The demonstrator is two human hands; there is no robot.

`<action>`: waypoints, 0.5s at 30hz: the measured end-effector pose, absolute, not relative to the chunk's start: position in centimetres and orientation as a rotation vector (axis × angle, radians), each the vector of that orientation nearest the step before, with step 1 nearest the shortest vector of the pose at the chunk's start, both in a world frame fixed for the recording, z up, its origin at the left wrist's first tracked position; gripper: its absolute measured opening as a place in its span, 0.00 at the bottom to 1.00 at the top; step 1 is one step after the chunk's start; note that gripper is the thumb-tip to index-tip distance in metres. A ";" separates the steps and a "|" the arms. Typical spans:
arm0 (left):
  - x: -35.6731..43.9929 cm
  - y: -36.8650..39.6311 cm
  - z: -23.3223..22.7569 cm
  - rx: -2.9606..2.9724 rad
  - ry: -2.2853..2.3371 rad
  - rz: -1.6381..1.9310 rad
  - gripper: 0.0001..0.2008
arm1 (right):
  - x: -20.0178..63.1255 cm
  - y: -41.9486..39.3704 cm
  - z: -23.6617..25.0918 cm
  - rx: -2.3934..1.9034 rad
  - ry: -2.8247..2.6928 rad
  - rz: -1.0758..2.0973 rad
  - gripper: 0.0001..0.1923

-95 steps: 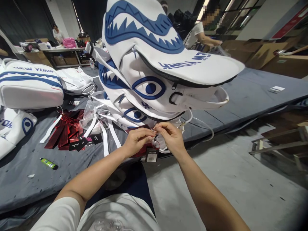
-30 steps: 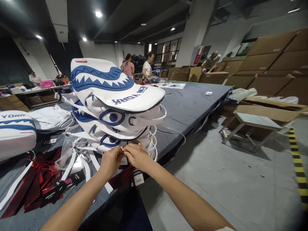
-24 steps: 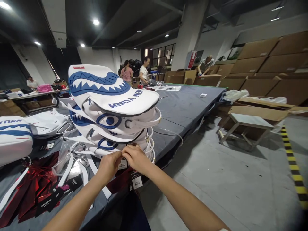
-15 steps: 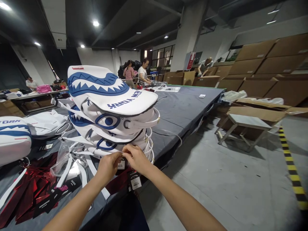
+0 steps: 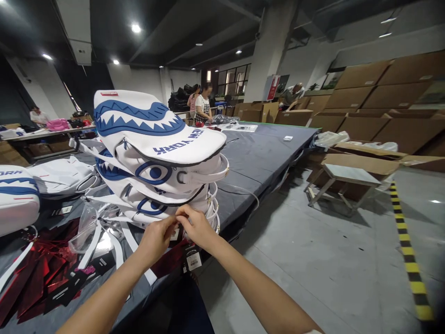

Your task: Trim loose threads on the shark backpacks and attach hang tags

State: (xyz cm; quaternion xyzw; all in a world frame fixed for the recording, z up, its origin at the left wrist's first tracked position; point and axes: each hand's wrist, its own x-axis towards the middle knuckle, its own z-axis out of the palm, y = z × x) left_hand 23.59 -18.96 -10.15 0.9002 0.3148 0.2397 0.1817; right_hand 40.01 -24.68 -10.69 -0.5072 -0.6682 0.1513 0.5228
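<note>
A stack of white backpacks with blue shark teeth, eyes and "NEW YORK" lettering stands at the near edge of a grey-covered table. My left hand and my right hand meet at the base of the lowest bag, fingertips pinched together on a small hang tag and its string. A second black and white tag dangles below my right wrist. White straps trail from the bags toward my left arm.
Red foil sheets and black tags lie at the left beside crumpled clear plastic. More white bags sit further left. Two people work at the table's far end. Cardboard boxes and a low metal stand line the right.
My view has lifted from the bags' base to the whole room over three seconds. My hands stay pinched at the same spot on the lowest bag, with only small finger shifts.
</note>
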 end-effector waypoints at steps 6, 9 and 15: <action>23.6 -18.9 -10.3 2.539 0.949 0.721 0.05 | 39.9 -24.8 -10.7 -1.224 -1.588 0.346 0.05; 23.6 -18.9 -10.2 2.557 0.855 0.678 0.10 | 39.9 -24.8 -10.7 -1.224 -1.579 0.342 0.04; 23.8 -19.1 -10.2 2.594 0.917 0.708 0.07 | 40.0 -24.7 -10.9 -1.224 -1.560 0.322 0.04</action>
